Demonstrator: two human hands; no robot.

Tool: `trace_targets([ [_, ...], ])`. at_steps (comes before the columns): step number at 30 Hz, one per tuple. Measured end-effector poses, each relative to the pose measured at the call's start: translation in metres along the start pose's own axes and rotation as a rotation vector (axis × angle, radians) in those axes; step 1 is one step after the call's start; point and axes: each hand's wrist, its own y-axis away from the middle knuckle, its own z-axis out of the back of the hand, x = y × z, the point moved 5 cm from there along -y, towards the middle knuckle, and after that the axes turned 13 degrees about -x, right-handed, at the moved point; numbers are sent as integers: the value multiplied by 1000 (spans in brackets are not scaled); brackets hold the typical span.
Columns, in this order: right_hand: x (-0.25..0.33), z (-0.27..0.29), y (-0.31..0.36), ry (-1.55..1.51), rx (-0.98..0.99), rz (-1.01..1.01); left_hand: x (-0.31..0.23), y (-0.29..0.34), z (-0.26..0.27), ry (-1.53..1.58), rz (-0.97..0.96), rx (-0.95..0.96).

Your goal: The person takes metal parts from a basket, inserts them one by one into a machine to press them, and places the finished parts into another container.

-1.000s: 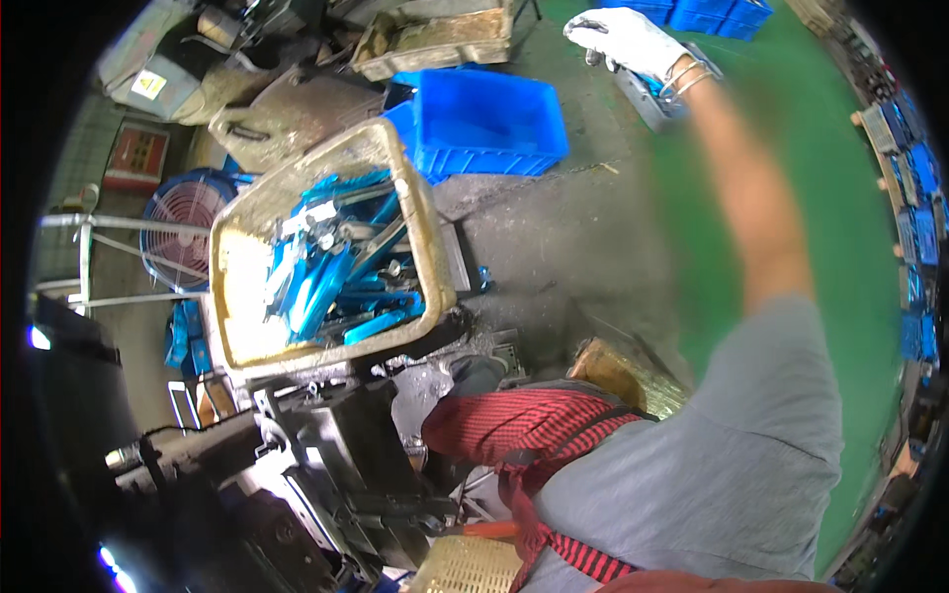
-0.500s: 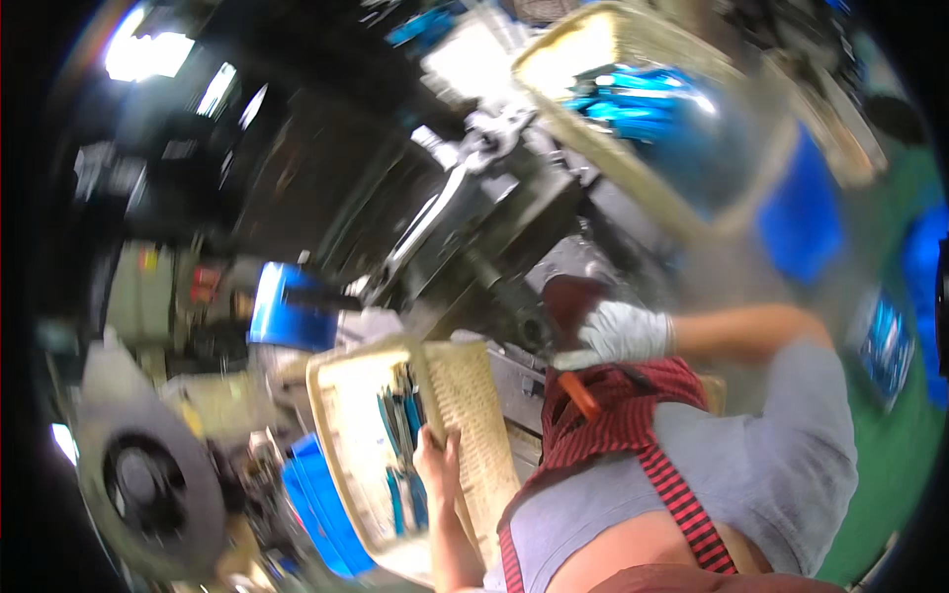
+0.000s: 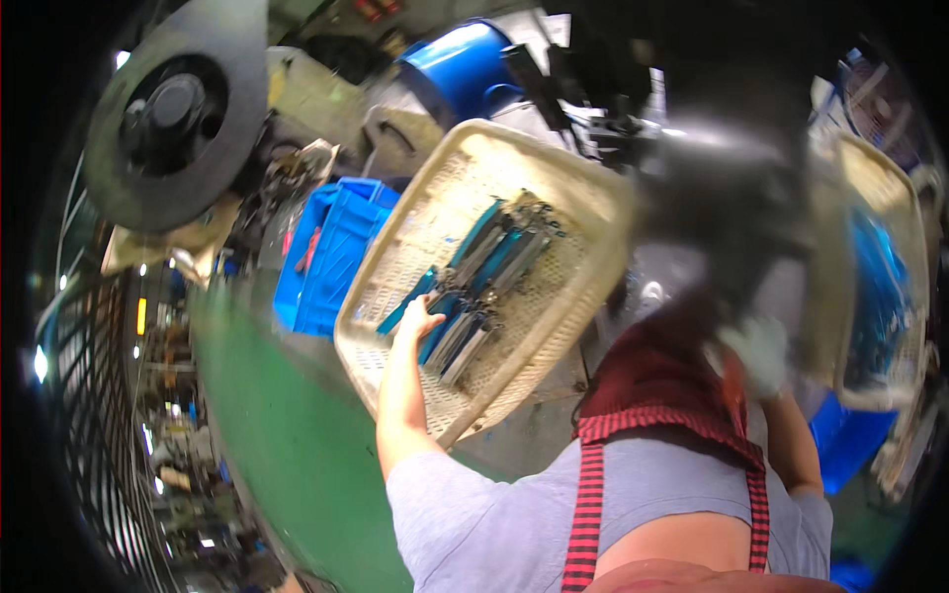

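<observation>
My bare left hand (image 3: 421, 318) reaches into a cream plastic basket (image 3: 593, 212). Its thumb and forefinger stand apart over flat blue-and-silver pieces (image 3: 484, 257), which lie there in rows. Whether the fingertips touch a piece is hard to see. To the right, my right hand (image 3: 759, 354) wears a pale glove and is smeared by motion, so its fingers cannot be read. It is beside the dark red apron and an orange handle (image 3: 733, 383) at the apron's front.
A blue crate (image 3: 331, 252) sits left of the basket, and a blue cylindrical housing (image 3: 460, 69) lies behind it. Another cream basket (image 3: 914, 326) with blue pieces stands at far right. Dark machinery (image 3: 732, 168) is blurred ahead. A grey round-hubbed machine part (image 3: 173, 104) stands upper left.
The view has swung left, bringing the basket nearer the middle. My left hand has gone from the basket's side to over the pieces. My right hand remains near the apron.
</observation>
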Motion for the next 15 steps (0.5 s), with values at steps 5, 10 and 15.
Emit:
trace_targets([
  [5,2,-8,-5,69,-64,-69,7,-19,-17,-44,-32,-128],
  [10,-5,-17,-7,50,44,-98,20,-40,15,-233,73,-314],
  [15,-11,-22,-13,-24,52,-128,89,-1,19,-511,310,50],
])
